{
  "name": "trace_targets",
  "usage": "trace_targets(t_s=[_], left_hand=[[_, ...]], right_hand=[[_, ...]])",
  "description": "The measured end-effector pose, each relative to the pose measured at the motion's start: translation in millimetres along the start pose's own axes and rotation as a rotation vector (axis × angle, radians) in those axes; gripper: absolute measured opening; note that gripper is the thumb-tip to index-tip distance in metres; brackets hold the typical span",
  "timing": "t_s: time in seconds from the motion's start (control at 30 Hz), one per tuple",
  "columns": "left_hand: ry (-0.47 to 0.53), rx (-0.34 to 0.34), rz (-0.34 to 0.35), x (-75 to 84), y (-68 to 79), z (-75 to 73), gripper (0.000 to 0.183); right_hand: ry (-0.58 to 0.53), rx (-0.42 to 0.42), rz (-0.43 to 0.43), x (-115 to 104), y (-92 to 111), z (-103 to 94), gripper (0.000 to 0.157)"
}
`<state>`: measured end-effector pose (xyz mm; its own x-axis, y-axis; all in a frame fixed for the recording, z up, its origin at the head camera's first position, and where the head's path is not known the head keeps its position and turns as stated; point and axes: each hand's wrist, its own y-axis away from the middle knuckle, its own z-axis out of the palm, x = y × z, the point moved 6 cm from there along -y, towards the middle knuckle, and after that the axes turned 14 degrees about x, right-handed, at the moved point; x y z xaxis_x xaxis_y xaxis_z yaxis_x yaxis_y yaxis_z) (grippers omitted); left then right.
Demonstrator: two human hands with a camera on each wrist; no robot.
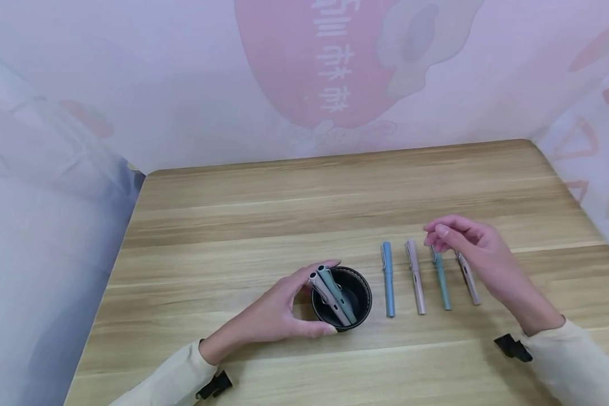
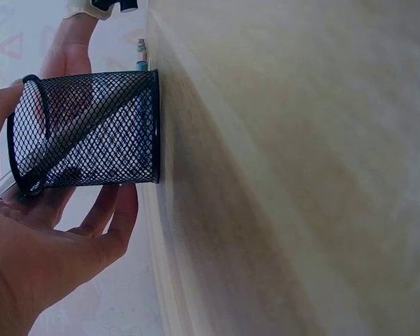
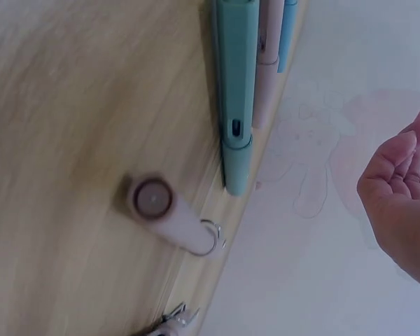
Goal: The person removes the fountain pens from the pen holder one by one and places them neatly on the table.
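Observation:
My left hand (image 1: 289,313) grips a black mesh pen cup (image 1: 366,307) from its left side, thumb at the near rim and fingers round the far side. Inside lean a pink pen (image 1: 326,293) and a green pen (image 1: 341,296). In the left wrist view the mesh cup (image 2: 101,133) stands on the tabletop, fingers against its wall. My right hand (image 1: 469,242) hovers over the right end of a pen row, fingers loosely bent and nothing between them. It partly covers a second green pen (image 1: 442,282) and a pinkish-grey pen (image 1: 469,282).
Left of those lie a blue pen (image 1: 388,282) and a pale pink pen (image 1: 416,279), roughly parallel. In the right wrist view a pink pen (image 3: 175,217) points its end toward the camera, and a metal clip (image 3: 175,318) shows below. A printed curtain (image 1: 182,101) hangs behind the wooden table (image 1: 223,225).

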<state>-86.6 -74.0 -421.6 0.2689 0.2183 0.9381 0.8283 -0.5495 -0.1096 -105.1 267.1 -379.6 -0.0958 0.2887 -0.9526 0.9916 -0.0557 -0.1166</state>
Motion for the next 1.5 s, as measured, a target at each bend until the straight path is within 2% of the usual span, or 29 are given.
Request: trace_targets(t_s=[0.57,0.8,1.0,1.2,1.4,1.5], left_hand=[[0.004,-0.007,0.006,-1.1,-7.4,3.4,0.096],[-0.010,0.013,0.001,-2.4,-3.4,-4.1,0.096],[-0.028,0.015,-0.003,-4.7,-0.4,-7.3,0.097],[-0.019,0.015,0.012,-4.1,-3.4,-7.6,0.096],[-0.004,0.011,0.019,-3.3,-4.1,-6.3,0.095],[0.000,0.012,0.017,-3.0,-4.5,-6.7,0.095]], right_hand=[[-0.039,-0.108,-0.010,-17,17,36.0,0.028],[-0.057,-0.146,0.008,-22,18,57.0,0.031],[-0.077,-0.189,-0.053,-27,19,77.6,0.032],[-0.074,-0.188,-0.098,-31,19,91.1,0.036],[-0.111,-0.213,-0.108,-35,24,104.4,0.034],[-0.109,-0.225,-0.155,-38,27,112.0,0.032]])
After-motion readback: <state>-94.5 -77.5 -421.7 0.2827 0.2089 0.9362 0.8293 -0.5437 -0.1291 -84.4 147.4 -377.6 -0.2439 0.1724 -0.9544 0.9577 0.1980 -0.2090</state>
